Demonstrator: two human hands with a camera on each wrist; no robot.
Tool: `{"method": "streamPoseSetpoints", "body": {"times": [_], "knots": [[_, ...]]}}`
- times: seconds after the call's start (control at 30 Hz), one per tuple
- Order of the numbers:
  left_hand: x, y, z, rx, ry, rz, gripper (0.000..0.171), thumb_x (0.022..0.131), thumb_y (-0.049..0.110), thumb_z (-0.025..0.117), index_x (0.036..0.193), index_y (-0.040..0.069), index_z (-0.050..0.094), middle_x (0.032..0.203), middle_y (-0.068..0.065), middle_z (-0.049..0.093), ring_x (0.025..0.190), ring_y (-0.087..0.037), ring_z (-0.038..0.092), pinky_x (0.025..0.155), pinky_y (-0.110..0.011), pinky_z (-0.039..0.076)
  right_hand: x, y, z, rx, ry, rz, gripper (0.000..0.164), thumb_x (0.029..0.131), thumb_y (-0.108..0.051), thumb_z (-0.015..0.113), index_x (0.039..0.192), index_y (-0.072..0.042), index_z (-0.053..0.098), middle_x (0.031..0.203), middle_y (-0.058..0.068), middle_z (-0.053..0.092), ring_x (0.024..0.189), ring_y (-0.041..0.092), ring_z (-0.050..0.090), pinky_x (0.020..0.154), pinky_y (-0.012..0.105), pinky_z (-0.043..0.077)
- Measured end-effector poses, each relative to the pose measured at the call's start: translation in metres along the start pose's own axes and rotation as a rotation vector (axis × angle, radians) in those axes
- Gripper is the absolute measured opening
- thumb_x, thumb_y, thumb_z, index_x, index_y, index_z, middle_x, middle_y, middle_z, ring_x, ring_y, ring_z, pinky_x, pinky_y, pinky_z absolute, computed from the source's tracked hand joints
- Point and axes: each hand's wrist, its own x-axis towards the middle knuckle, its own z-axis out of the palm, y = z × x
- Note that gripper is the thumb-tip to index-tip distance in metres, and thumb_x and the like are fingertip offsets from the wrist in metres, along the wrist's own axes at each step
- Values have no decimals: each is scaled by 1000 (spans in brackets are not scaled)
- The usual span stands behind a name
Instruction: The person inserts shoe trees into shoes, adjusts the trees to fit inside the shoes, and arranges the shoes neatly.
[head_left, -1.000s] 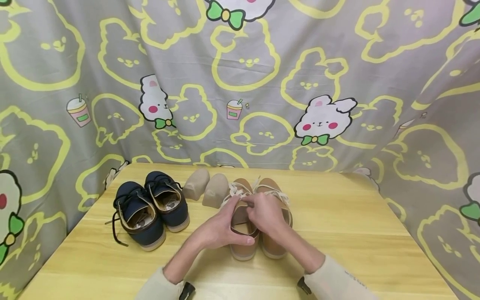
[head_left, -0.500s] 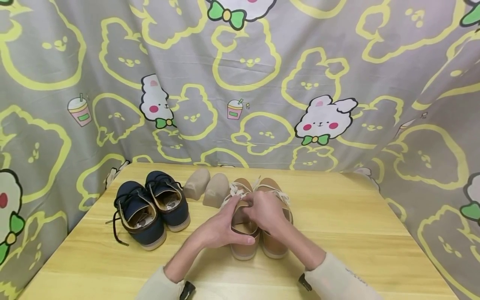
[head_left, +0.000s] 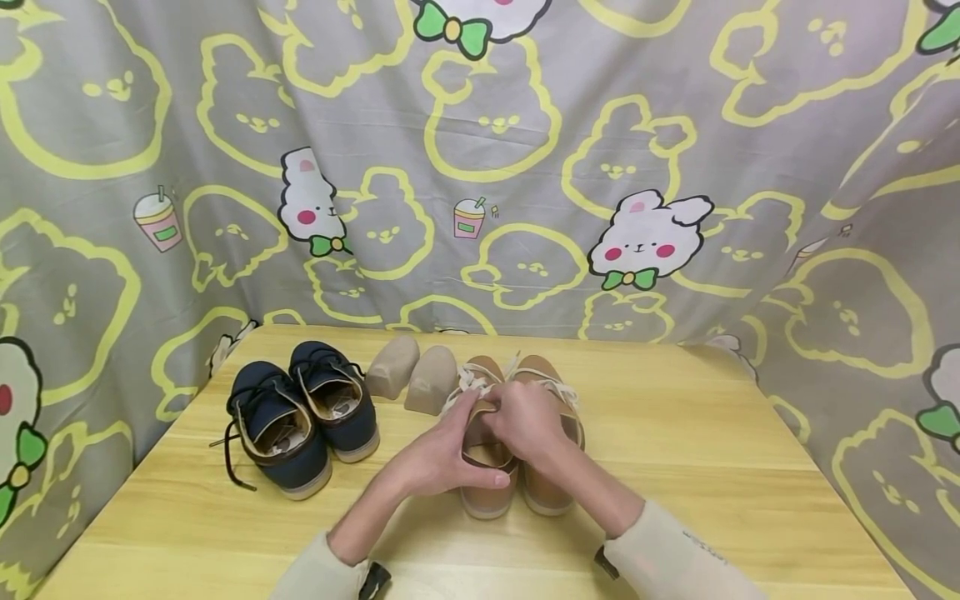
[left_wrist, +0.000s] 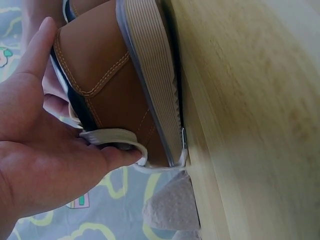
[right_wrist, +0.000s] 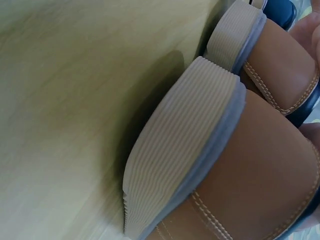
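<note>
Two tan lace-up shoes stand side by side on the table, toes toward the curtain. My left hand holds the left tan shoe, thumb stretched back along its collar and fingers by the white laces. In the left wrist view, a fingertip meets a lace loop on the shoe's side. With curled fingers, my right hand pinches at the tongue of that same shoe; the fingertips are hidden. The right tan shoe sits under my right wrist, and its ribbed sole fills the right wrist view.
Two beige moulded shoe inserts lie left of the tan shoes. Farther left is a pair of navy shoes, one with a black lace trailing onto the wooden table. A patterned curtain hangs behind and at both sides.
My right hand shifts very slightly at the shoe's tongue. The left hand and the shoes stay where they were.
</note>
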Motion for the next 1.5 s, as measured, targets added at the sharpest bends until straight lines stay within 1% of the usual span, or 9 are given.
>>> {"method": "streamPoseSetpoints", "body": {"times": [0.1,0.17,0.3,0.5,0.8,1.03,1.33,1.43,1.5], "knots": [[0,1,0,-2,2,9,124,74,52,86,162,8,10,167,-14,19,147,-28,36,117,-51,37,0,0,1,-1,14,-9,10,76,-19,82,86,-21,82,59,-8,64,50,9,44,45,26,39],[0,1,1,-10,8,23,121,74,51,87,161,10,15,164,-14,26,144,-26,40,116,-50,38,1,0,1,-5,23,-20,3,76,-19,81,77,-20,78,52,-9,57,49,9,42,44,25,36],[0,2,2,-35,14,40,117,72,49,89,158,13,19,159,-12,31,140,-24,44,116,-49,38,2,0,4,-10,38,-32,16,75,-18,79,64,-20,68,46,-11,45,47,9,39,43,24,32],[0,3,3,-59,23,41,120,70,45,91,159,12,17,159,-13,31,140,-24,44,116,-48,37,3,1,7,3,47,-27,26,76,-19,80,59,-20,61,46,-11,43,47,8,38,43,23,32],[1,4,5,-60,32,44,124,67,42,94,159,11,16,158,-13,31,138,-23,45,116,-47,37,4,1,9,73,34,-12,31,75,-11,79,57,-18,55,47,-11,39,48,6,37,43,20,29],[0,4,4,-42,32,34,130,67,45,93,161,10,10,163,-15,25,142,-26,42,117,-48,36,6,1,10,86,45,-18,31,73,-8,78,56,-18,54,47,-9,42,49,7,38,43,20,30],[-1,5,3,-54,42,44,121,68,39,94,158,14,16,157,-12,33,137,-23,47,114,-47,39,7,-1,11,105,54,-39,36,70,-2,78,56,-16,49,49,-9,39,50,7,37,43,18,30],[-1,5,3,-48,34,21,127,69,42,93,161,11,10,163,-15,25,142,-26,43,116,-49,37,7,-1,11,100,58,-39,35,71,-1,78,56,-16,49,49,-8,40,51,8,38,44,19,30],[-1,4,3,-44,24,1,130,70,43,92,162,9,6,167,-16,17,145,-29,38,118,-50,35,7,0,10,98,54,-32,31,72,-1,77,58,-15,53,50,-7,44,52,8,39,45,20,32]]}}
